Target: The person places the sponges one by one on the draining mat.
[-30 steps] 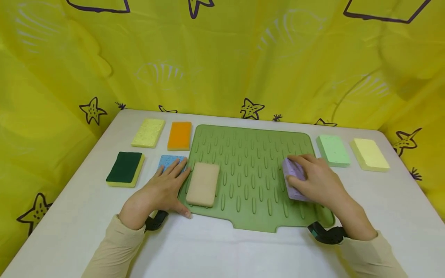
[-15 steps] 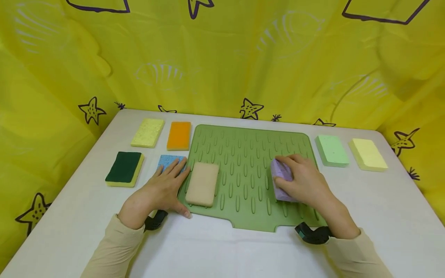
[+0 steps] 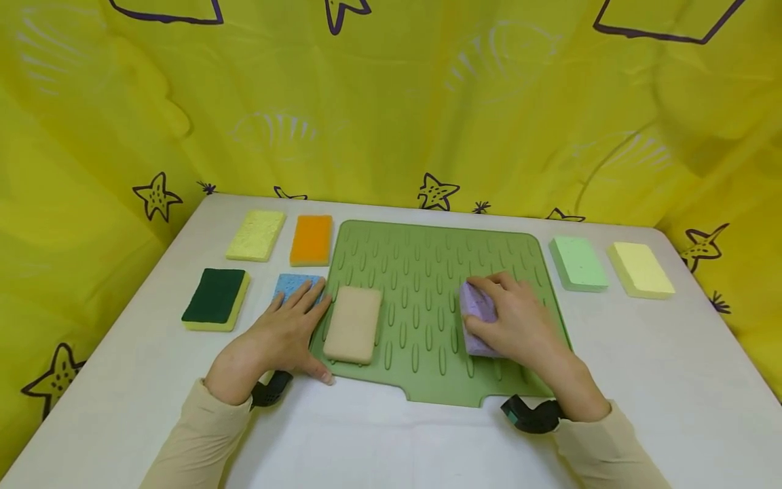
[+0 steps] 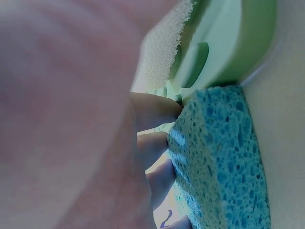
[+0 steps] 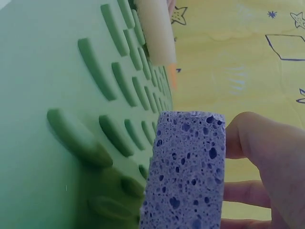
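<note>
My right hand (image 3: 519, 322) grips a purple sponge (image 3: 476, 319) over the right half of the green ridged mat (image 3: 427, 272). In the right wrist view the porous end of that purple sponge (image 5: 186, 171) faces the camera, with thumb and fingers along one side. My left hand (image 3: 281, 336) lies with fingers spread over a blue sponge (image 3: 296, 282) and the mat's left edge. Fingertips touch the blue sponge's top in the left wrist view, where its pitted side (image 4: 238, 157) shows. Beside the left hand, a beige sponge (image 3: 353, 324) rests on the mat.
To the left lie a dark green and yellow sponge (image 3: 215, 299), a pale yellow sponge (image 3: 255, 234) and an orange sponge (image 3: 311, 240). Right of the mat are a mint green sponge (image 3: 578, 263) and a cream sponge (image 3: 641, 269). A yellow curtain (image 3: 366, 102) hangs behind the white table (image 3: 342, 435).
My right hand has moved left across the mat with the purple sponge in its grip. The left hand has kept its place on the blue sponge. The view has shifted slightly.
</note>
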Demonstrator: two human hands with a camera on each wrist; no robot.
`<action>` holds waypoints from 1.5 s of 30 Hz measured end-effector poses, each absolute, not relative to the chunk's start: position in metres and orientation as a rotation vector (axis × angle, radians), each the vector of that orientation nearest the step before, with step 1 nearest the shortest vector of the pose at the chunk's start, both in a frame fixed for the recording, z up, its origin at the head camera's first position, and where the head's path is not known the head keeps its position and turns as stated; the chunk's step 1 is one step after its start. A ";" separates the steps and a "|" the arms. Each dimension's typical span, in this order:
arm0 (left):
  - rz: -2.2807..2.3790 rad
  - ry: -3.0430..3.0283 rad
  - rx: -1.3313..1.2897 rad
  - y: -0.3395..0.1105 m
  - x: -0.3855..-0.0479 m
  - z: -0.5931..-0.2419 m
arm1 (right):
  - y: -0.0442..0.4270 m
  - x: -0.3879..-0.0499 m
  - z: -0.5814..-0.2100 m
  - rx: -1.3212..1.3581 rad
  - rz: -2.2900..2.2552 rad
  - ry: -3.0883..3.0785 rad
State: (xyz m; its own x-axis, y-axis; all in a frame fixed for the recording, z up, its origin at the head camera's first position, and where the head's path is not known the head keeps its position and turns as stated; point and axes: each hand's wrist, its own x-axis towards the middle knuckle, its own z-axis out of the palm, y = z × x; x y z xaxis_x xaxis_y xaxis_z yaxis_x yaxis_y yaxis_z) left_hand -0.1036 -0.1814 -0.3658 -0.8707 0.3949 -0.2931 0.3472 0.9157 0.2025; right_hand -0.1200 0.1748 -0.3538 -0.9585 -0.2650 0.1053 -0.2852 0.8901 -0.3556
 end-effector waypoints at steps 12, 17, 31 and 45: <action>0.198 2.751 0.557 -0.180 -0.105 -0.365 | 0.162 -0.118 -0.355 0.443 0.583 -2.999; 0.200 2.742 0.552 -0.181 -0.104 -0.365 | 0.154 -0.117 -0.356 0.453 0.623 -3.017; 0.192 2.748 0.557 -0.181 -0.105 -0.365 | 0.131 -0.114 -0.357 0.503 0.658 -3.020; 0.198 2.739 0.552 -0.181 -0.104 -0.366 | 0.112 -0.114 -0.358 0.537 0.660 -3.036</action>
